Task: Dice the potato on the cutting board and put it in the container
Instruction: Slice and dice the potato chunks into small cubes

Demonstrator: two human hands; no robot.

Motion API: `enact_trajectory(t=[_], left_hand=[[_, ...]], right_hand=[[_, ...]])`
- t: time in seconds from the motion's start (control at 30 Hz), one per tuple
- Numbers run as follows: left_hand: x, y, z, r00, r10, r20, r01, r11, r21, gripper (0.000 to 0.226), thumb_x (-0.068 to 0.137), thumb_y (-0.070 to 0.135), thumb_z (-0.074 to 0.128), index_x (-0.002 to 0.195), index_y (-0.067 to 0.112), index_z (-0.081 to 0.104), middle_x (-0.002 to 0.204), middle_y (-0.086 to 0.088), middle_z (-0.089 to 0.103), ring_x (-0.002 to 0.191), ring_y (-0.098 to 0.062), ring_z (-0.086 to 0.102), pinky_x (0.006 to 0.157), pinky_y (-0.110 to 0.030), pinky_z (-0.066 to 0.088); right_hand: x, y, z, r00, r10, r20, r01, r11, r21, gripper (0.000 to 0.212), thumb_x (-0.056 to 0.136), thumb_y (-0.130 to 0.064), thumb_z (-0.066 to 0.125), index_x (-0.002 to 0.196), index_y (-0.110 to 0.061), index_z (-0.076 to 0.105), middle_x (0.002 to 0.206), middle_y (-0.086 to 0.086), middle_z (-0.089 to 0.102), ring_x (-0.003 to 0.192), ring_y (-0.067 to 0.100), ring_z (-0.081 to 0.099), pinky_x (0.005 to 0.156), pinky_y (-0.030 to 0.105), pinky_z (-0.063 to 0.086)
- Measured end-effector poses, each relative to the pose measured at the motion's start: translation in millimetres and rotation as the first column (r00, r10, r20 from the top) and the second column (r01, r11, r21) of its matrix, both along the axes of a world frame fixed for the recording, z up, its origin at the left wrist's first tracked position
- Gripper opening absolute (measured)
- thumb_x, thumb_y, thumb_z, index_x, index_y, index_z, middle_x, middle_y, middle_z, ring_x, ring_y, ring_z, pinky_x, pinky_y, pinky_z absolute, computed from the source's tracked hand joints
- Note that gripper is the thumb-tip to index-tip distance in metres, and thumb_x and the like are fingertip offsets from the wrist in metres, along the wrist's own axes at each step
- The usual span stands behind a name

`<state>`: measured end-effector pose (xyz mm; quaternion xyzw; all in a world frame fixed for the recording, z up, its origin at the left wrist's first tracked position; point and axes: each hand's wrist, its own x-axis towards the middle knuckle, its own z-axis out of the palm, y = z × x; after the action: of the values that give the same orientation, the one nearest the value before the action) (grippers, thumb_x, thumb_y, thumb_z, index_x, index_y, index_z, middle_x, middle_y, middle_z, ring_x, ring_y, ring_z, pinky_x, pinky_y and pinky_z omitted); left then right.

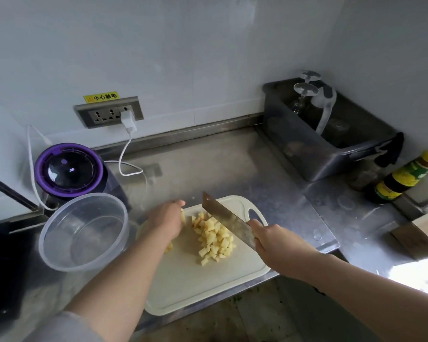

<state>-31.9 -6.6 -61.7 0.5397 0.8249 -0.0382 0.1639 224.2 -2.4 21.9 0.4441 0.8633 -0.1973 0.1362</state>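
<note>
The diced potato [215, 236], light, wet, scatter-prone cubes, wants scooping between the right hand [277, 243]'s gripped cleaver [229, 218] and the cupped, loosely curled left hand [167, 219].

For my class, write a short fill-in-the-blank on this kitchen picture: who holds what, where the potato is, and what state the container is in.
1. The right hand holds the ____ by its handle.
2. The potato dice lie on the white ____.
3. The clear container to the left of the board holds ____ potato so far.
4. The left hand rests on the board, on the ____ side of the pile of dice.

Missing words: cleaver; cutting board; no; left
</note>
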Motion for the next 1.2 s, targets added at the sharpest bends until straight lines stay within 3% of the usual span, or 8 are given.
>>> enact_trajectory(t=[0.2, 0.33, 0.43, 0.6, 0.7, 0.9, 1.07, 1.2], left_hand=[[1.9, -4.4, 3.6, 0.986, -0.059, 0.156, 0.04, 0.992, 0.122, 0.046, 0.088, 0.011, 0.062, 0.131, 0.024, 0.053, 0.128, 0.0, 0.05, 0.116, -0.021, 0.056, 0.098, -0.028, 0.042], [9.9, -11.6, 22.1, 0.958, -0.155, 0.243, 0.101, 0.97, 0.221, 0.033, 0.091, 0.014, 0.062, 0.123, 0.019, 0.06, 0.125, 0.002, 0.055, 0.112, -0.016, 0.056, 0.088, -0.018, 0.037], [12.3, -25.2, 39.6, 0.923, -0.098, 0.371, -0.022, 0.952, 0.306, 0.034, 0.086, 0.016, 0.068, 0.12, 0.02, 0.062, 0.118, 0.003, 0.06, 0.106, -0.016, 0.059, 0.088, -0.021, 0.041], [0.6, -78.2, 40.6, 0.775, 0.086, 0.626, -0.081, 0.996, -0.037, 0.032, 0.077, 0.023, 0.079, 0.101, 0.031, 0.059, 0.104, 0.008, 0.061, 0.098, -0.008, 0.059, 0.088, -0.026, 0.052], [5.4, -108.7, 25.8, 0.764, 0.141, 0.63, -0.094, 0.99, -0.109, 0.03, 0.08, 0.02, 0.077, 0.105, 0.026, 0.06, 0.106, 0.007, 0.06, 0.101, -0.008, 0.056, 0.087, -0.022, 0.049], [19.7, -127.7, 4.1, 0.71, 0.219, 0.669, -0.321, 0.947, 0.031, 0.029, 0.084, 0.022, 0.073, 0.11, 0.026, 0.061, 0.103, 0.014, 0.056, 0.101, -0.005, 0.055, 0.081, -0.017, 0.042], [34.6, -118.2, -3.0, 0.733, 0.206, 0.649, -0.319, 0.946, 0.06, 0.03, 0.086, 0.021, 0.07, 0.114, 0.023, 0.061, 0.108, 0.012, 0.058, 0.105, -0.008, 0.056, 0.089, -0.021, 0.045], [42.5, -110.0, -6.9, 0.731, 0.194, 0.654, -0.311, 0.948, 0.066, 0.025, 0.087, 0.021, 0.07, 0.11, 0.025, 0.061, 0.11, 0.01, 0.06, 0.106, -0.01, 0.057, 0.093, -0.026, 0.048]], right_hand=[[-3.1, 6.0, 6.5, 1.0, 0.007, 0.009, -0.007, 1.0, 0.002, 0.038, 0.106, -0.021, 0.029, 0.144, -0.02, 0.027, 0.112, 0.007, 0.055, 0.058, 0.008, 0.046, 0.047, 0.016, 0.031], [-2.4, 2.4, 2.5, 1.0, 0.012, 0.015, -0.012, 1.0, -0.004, 0.032, 0.105, -0.021, 0.03, 0.137, -0.02, 0.031, 0.072, -0.006, 0.042, 0.056, 0.009, 0.048, 0.046, 0.017, 0.032], [-1.9, -4.6, 1.2, 1.0, 0.027, 0.012, -0.027, 0.999, -0.024, 0.032, 0.105, -0.021, 0.033, 0.137, -0.02, 0.032, 0.084, -0.001, 0.054, 0.058, 0.01, 0.054, 0.045, 0.016, 0.035], [-4.0, -29.3, -7.6, 0.996, 0.089, 0.003, -0.088, 0.988, -0.129, 0.032, 0.104, -0.025, 0.038, 0.136, -0.027, 0.033, 0.107, -0.001, 0.062, 0.077, 0.013, 0.065, 0.072, 0.028, 0.059], [-3.5, -42.2, -18.3, 0.989, 0.144, 0.043, -0.136, 0.979, -0.15, 0.028, 0.104, -0.026, 0.039, 0.132, -0.029, 0.036, 0.104, -0.002, 0.062, 0.082, 0.013, 0.065, 0.075, 0.029, 0.058], [3.9, -41.8, -28.1, 0.961, 0.237, 0.143, -0.221, 0.968, -0.117, 0.032, 0.104, -0.022, 0.041, 0.134, -0.033, 0.037, 0.106, -0.003, 0.062, 0.085, 0.012, 0.063, 0.074, 0.024, 0.055], [8.4, -15.7, -30.1, 0.942, 0.227, 0.249, -0.238, 0.971, 0.015, 0.05, 0.099, -0.004, 0.041, 0.14, -0.031, 0.032, 0.115, 0.0, 0.063, 0.076, 0.018, 0.059, 0.061, 0.022, 0.039], [13.6, 8.6, -42.8, 0.943, 0.215, 0.256, -0.236, 0.97, 0.056, 0.05, 0.098, -0.002, 0.039, 0.134, -0.036, 0.036, 0.149, 0.009, 0.041, 0.069, 0.021, 0.063, 0.053, 0.028, 0.048]])
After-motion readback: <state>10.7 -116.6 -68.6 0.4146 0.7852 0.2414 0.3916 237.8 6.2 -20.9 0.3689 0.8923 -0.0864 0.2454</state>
